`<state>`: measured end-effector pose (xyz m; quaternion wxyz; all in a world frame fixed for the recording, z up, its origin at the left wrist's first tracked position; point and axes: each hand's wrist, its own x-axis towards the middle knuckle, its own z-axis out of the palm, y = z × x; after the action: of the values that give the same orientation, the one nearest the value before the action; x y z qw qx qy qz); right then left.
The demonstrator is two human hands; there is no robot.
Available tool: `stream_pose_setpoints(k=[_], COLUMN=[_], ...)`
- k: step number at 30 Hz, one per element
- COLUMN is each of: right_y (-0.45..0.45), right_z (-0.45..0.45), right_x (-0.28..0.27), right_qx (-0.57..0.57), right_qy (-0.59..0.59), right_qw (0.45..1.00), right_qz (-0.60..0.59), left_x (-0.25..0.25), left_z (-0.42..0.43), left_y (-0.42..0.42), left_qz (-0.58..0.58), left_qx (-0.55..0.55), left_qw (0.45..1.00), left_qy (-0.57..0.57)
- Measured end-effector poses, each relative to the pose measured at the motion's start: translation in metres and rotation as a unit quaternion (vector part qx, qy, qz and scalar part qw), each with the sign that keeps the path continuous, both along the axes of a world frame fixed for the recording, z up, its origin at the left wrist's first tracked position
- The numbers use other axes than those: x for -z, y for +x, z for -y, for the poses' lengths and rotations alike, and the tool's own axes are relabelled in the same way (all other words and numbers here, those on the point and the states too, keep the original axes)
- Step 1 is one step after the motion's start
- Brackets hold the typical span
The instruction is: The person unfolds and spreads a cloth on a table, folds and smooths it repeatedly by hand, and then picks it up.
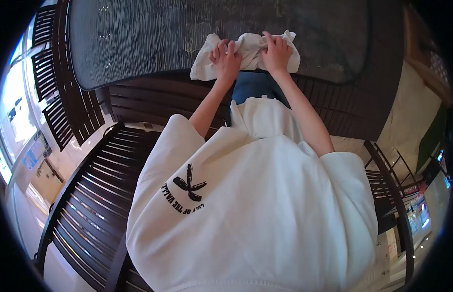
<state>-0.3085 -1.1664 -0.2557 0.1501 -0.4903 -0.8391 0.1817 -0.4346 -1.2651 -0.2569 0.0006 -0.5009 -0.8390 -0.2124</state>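
A crumpled white cloth (251,47) lies across the near edge of the dark table (153,41), part of it hanging over. On its left part, my left hand (225,62) has its fingers bent into the fabric. My right hand (276,52) grips the right part, thumb and fingers closed on a fold. Between the two hands the cloth is bunched up in wrinkles. Some fingertips are hidden in the folds.
Below the table edge, dark wooden slats (158,104) stand in front of me. A dark slatted bench (95,190) is at the left, and a slatted chair (387,190) at the right. My white shirt (265,204) fills the lower middle.
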Motion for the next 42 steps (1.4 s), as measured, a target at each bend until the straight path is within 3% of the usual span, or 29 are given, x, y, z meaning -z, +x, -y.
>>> stream_pose_setpoints(k=[2,5,6,7,8,10,12,14,16,17,19,22,24,27,30,31,38,40,42], right_y=[0.0,0.002,0.001,0.002,-0.003,-0.014,-0.031,-0.054,-0.076,-0.086,-0.103,-0.124,-0.146,-0.176,-0.18,-0.176,-0.176,-0.176,-0.164], right_z=[-0.002,-0.009,-0.01,-0.015,-0.022,-0.04,-0.057,-0.076,-0.092,-0.099,-0.11,-0.15,-0.18,-0.214,-0.218,-0.224,-0.229,-0.226,-0.209], right_x=[-0.009,-0.019,-0.021,-0.022,-0.028,-0.038,-0.032,-0.032,-0.015,-0.012,-0.004,0.026,0.02,0.021,0.02,0.049,0.046,0.052,0.053], right_qx=[-0.017,-0.024,-0.026,-0.026,-0.027,-0.027,-0.014,0.013,0.014,0.001,-0.012,-0.048,-0.044,-0.054,-0.051,-0.054,-0.067,-0.101,-0.158], right_qy=[-0.076,-0.115,-0.138,-0.07,-0.072,-0.003,0.032,0.067,0.065,0.081,0.089,0.102,0.138,0.124,0.084,0.153,0.157,0.215,0.199], right_qw=[0.989,0.976,0.968,0.978,0.978,0.984,0.99,0.994,0.996,0.996,0.995,0.993,0.989,0.988,0.995,0.987,0.985,0.971,0.967], right_qz=[0.123,0.181,0.209,0.194,0.193,0.175,0.137,0.083,0.065,0.02,-0.04,-0.042,-0.029,-0.073,-0.026,-0.02,0.017,-0.023,-0.025], left_x=[-0.006,0.004,-0.007,-0.017,-0.024,-0.021,-0.032,-0.011,0.017,0.022,0.035,0.039,0.036,0.038,0.043,0.04,0.043,0.05,0.049], left_z=[-0.009,-0.021,-0.025,-0.031,-0.036,-0.049,-0.068,-0.087,-0.11,-0.119,-0.14,-0.183,-0.209,-0.234,-0.241,-0.243,-0.243,-0.246,-0.221], left_y=[-0.013,-0.051,-0.061,-0.073,-0.081,-0.093,-0.1,-0.103,-0.103,-0.107,-0.122,-0.155,-0.173,-0.19,-0.192,-0.194,-0.187,-0.186,-0.165], left_qz=[-0.024,0.177,0.176,0.176,0.176,0.115,0.047,0.029,-0.043,-0.034,-0.032,-0.066,-0.031,-0.002,0.013,0.009,-0.005,-0.073,-0.134], left_qx=[0.027,0.227,0.225,0.217,0.209,0.194,0.093,0.082,-0.02,0.002,0.001,0.015,0.028,0.052,0.062,0.067,0.061,0.04,0.038], left_qw=[0.999,0.956,0.957,0.954,0.95,0.963,0.991,0.996,0.999,0.996,0.996,0.994,0.999,0.998,0.998,0.998,0.998,0.995,0.985], left_qy=[0.014,-0.053,-0.055,-0.104,-0.154,-0.148,-0.085,-0.025,0.02,0.079,0.079,0.086,0.024,0.041,0.028,0.016,0.005,0.06,0.098])
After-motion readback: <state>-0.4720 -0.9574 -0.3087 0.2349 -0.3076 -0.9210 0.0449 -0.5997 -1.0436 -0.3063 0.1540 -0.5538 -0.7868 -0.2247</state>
